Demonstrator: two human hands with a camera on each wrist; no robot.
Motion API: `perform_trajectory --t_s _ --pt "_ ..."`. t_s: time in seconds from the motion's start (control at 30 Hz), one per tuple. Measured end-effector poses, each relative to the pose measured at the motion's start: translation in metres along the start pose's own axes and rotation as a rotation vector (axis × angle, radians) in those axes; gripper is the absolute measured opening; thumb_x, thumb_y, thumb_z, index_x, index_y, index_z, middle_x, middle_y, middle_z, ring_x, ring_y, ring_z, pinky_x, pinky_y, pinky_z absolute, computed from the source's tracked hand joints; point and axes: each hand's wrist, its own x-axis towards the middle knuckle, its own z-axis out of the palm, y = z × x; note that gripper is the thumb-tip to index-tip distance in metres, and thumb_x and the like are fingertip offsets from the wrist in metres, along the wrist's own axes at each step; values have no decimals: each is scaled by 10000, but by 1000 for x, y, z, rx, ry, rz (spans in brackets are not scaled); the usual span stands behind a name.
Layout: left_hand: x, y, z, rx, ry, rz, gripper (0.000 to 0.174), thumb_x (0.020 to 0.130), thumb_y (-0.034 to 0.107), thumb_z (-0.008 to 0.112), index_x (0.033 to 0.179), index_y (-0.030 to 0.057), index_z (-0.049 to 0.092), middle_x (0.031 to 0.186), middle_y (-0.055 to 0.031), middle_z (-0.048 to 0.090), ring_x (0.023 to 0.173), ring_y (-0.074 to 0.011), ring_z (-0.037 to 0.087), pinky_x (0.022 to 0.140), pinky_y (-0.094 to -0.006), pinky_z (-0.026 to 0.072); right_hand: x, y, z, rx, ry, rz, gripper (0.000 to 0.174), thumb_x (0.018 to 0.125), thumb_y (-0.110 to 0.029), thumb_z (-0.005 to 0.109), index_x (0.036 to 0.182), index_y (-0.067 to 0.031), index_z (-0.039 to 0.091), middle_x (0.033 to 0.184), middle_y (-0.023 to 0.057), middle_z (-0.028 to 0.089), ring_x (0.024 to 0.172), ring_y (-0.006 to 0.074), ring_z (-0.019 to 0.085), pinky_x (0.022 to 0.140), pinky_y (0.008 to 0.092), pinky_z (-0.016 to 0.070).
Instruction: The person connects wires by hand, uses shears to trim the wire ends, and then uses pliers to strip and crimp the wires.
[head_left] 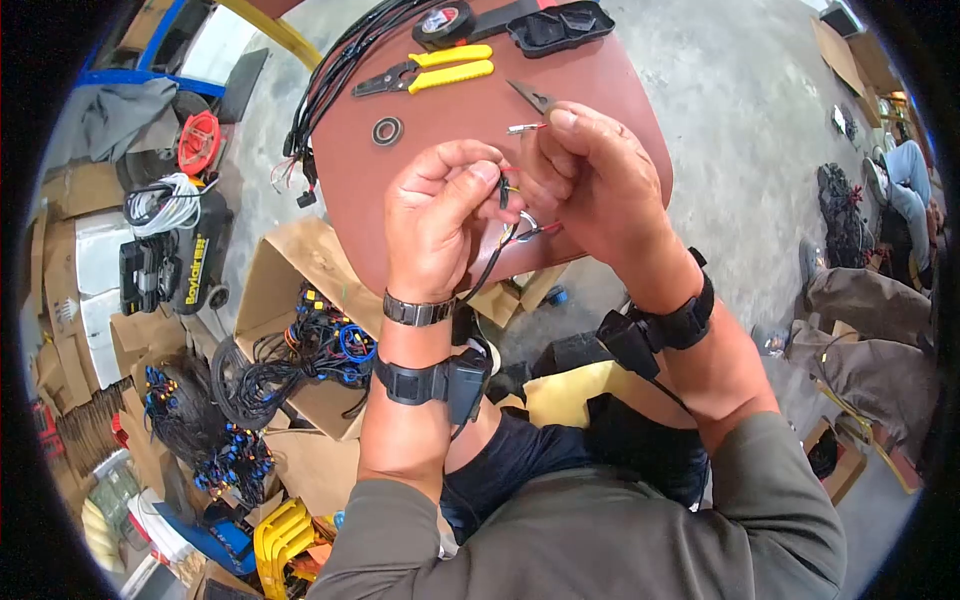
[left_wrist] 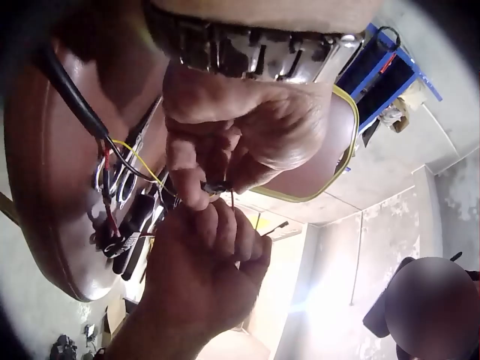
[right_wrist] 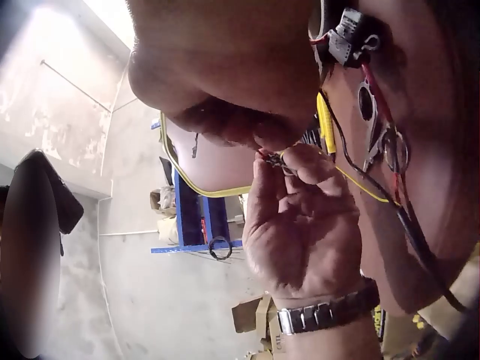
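Observation:
Over the table, my left hand (head_left: 440, 205) pinches a small black connector (head_left: 504, 190) between thumb and fingers. Thin wires come out of it, a yellow wire (right_wrist: 360, 184) among them. A black cable (head_left: 487, 270) hangs below this hand. My right hand (head_left: 605, 175) is close beside it, fingers curled round a thin red wire whose bare metal terminal (head_left: 522, 129) sticks out toward the left. In the left wrist view the fingers of both hands meet at the connector. Ring-handled scissors (right_wrist: 396, 150) lie on the table below the hands.
Yellow-handled wire strippers (head_left: 430, 72), a bearing (head_left: 387, 131), black tape (head_left: 443, 22) and an open black case (head_left: 560, 27) lie on the brown table (head_left: 460, 120). A dark pointed tool (head_left: 530, 96) shows beyond my right hand. A cardboard box (head_left: 270, 270) of wiring stands at the left.

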Motion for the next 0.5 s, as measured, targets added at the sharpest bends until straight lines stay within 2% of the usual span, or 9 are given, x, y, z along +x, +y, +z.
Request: perform_trajectory --t_s 0.03,0.13,0.23,0.3,0.5 --pt "1 -2 -1 -11 -9 13 122 926 15 619 1023 -52 652 908 -127 690 675 -182 670 619 -287 585 2 -1 0 -36 -3 -8 361 1006 -247 443 698 -87 348 629 45 380 573 171 401 574 332 413" --pt "2 -2 0 -62 3 15 117 923 5 616 1017 -57 650 911 -136 689 699 -200 672 647 -293 580 3 3 -7 181 13 2 298 971 -155 523 702 -53 443 631 29 439 546 130 397 516 283 345" --pt "5 -5 -1 -69 1 14 116 923 -2 612 1016 -60 649 905 -137 690 703 -214 673 660 -290 569 7 5 -10 199 -58 -22 288 972 -150 525 712 -48 452 630 25 429 549 132 413 511 280 345" --pt "5 -4 0 -39 -2 26 129 897 -20 642 1019 -60 649 887 -126 693 696 -205 670 633 -277 551 7 4 -6 118 -4 -47 282 974 -148 525 718 -49 460 630 25 428 553 134 424 507 283 346" --pt "5 -6 -5 338 -42 110 215 833 -54 702 1044 -46 659 827 -84 695 675 -132 663 603 -246 541 8 0 -7 78 7 -48 287 980 -155 520 718 -57 457 638 30 430 559 141 433 522 295 360"
